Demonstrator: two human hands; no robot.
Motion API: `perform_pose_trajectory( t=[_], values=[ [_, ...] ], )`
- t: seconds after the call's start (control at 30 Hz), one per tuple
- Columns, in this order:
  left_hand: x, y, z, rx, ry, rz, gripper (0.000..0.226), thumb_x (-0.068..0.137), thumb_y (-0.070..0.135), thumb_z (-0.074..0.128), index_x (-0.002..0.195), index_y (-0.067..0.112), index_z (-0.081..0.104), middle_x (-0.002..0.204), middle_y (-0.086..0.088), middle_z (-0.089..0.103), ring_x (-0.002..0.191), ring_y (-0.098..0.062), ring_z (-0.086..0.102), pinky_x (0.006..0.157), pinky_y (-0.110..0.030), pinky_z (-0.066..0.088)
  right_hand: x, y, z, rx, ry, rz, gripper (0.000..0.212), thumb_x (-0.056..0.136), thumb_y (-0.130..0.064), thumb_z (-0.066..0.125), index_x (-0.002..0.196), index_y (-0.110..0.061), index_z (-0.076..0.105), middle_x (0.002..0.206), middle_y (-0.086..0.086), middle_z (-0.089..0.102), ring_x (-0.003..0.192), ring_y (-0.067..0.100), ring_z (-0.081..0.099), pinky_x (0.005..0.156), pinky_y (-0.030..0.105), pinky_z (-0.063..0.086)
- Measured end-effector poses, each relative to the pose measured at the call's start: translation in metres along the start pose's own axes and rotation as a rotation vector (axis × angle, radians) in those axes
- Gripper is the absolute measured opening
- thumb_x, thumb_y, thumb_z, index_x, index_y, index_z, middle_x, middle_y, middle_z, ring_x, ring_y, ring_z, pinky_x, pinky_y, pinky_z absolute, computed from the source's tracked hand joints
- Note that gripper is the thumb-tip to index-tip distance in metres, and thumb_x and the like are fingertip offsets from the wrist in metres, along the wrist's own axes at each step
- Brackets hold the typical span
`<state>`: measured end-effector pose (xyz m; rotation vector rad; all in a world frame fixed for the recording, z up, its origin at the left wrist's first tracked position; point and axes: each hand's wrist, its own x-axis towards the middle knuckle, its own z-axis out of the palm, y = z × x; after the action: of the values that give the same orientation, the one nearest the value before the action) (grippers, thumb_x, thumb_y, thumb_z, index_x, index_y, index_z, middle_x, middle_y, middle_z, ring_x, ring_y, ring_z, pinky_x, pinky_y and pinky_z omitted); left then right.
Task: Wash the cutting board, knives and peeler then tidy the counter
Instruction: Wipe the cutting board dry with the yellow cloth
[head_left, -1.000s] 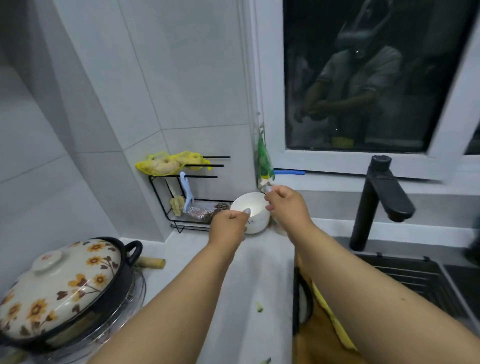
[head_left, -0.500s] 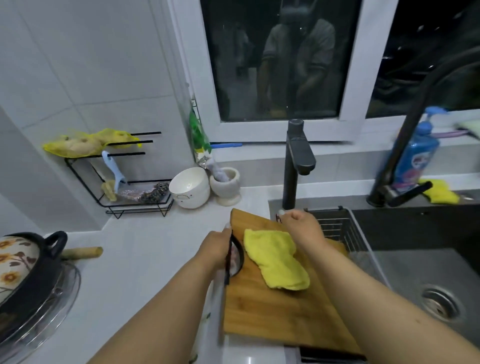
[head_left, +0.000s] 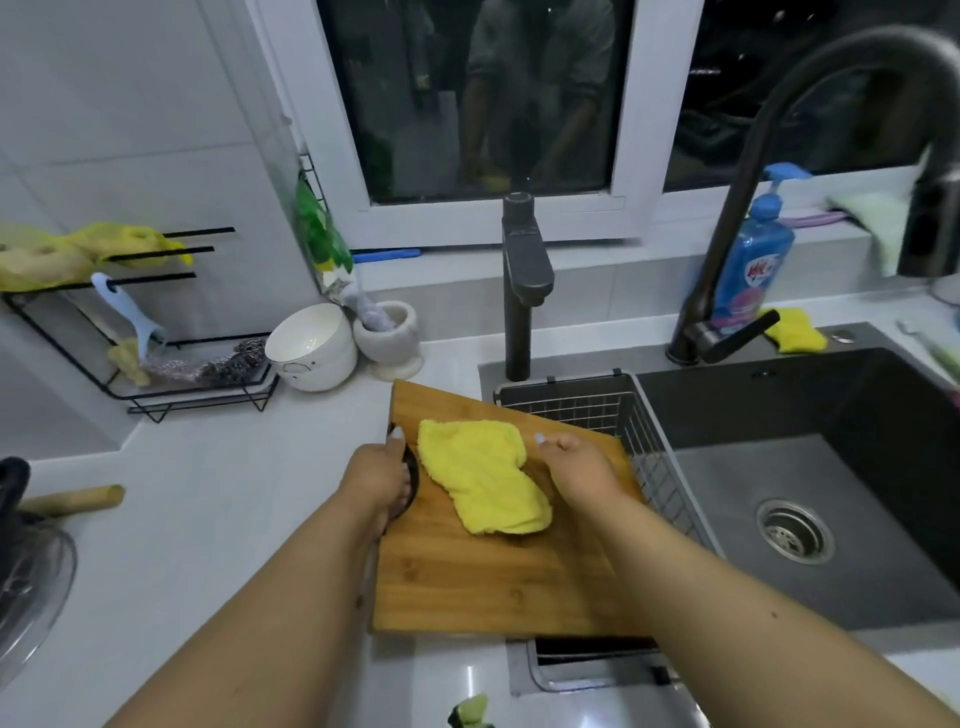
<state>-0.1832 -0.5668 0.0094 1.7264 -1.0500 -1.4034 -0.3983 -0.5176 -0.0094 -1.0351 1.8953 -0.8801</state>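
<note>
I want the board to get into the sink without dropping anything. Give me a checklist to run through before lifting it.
1. Left hand grips the cutting board at its handle hole: ok.
2. Right hand has a firm hold: cannot tell; it rests on the board's right side.
3. Board top free of loose things: not ok; a yellow cloth lies on it.
4. Sink basin free of dishes: ok.
5. Wire basket out of the path: not ok; the board overlaps it.

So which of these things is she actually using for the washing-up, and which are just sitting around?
In use: cutting board, gripped at its handle hole by the left hand; yellow cloth on it; right hand; sink.

Lying about: white bowl, mortar, soap bottle, wire rack.
</note>
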Motion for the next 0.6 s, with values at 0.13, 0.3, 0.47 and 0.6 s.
perform_pose_trajectory(
  t=[0.13, 0.3, 0.47, 0.6],
  values=[
    [0.000, 0.008, -0.034, 0.007, 0.045, 0.041, 0.044, 0.099, 0.047, 0.042, 0.069, 0.014, 0.046, 0.061, -0.007, 0.045, 0.044, -0.014, 0.036, 0.046, -0.020, 0.030, 0.000, -0.006, -0.009, -0.034, 0.063, -0.024, 0.037, 0.096, -0.042, 0.046, 0.063, -0.026, 0.044, 0.058, -0.008, 0.045, 0.057, 0.014, 0.043, 0.051, 0.025, 0.031],
    [-0.006, 0.022, -0.066, -0.022, 0.080, 0.047, 0.044, 0.097, 0.050, 0.044, 0.076, 0.013, 0.053, 0.070, -0.011, 0.055, 0.054, -0.019, 0.044, 0.048, -0.022, 0.037, 0.007, -0.028, -0.031, -0.145, 0.276, -0.076, 0.031, 0.094, -0.042, 0.046, 0.077, -0.020, 0.057, 0.084, 0.001, 0.060, 0.088, 0.025, 0.055, 0.069, 0.029, 0.042],
    [-0.016, 0.026, -0.042, -0.100, 0.069, 0.040, 0.043, 0.099, 0.047, 0.043, 0.086, 0.008, 0.057, 0.077, -0.016, 0.062, 0.062, -0.024, 0.056, 0.059, -0.030, 0.047, 0.020, -0.033, -0.062, -0.275, 0.389, -0.031, 0.042, 0.095, -0.043, 0.042, 0.126, -0.018, 0.056, 0.131, 0.006, 0.054, 0.125, 0.029, 0.041, 0.104, 0.039, 0.033],
    [-0.013, 0.013, -0.012, -0.126, 0.062, 0.021, 0.047, 0.099, 0.048, 0.042, 0.100, 0.004, 0.057, 0.087, -0.020, 0.065, 0.068, -0.026, 0.059, 0.066, -0.033, 0.051, 0.025, -0.014, -0.090, -0.365, 0.386, 0.050, 0.049, 0.097, -0.045, 0.037, 0.134, -0.014, 0.046, 0.134, 0.010, 0.050, 0.125, 0.031, 0.041, 0.103, 0.043, 0.034]
  ],
)
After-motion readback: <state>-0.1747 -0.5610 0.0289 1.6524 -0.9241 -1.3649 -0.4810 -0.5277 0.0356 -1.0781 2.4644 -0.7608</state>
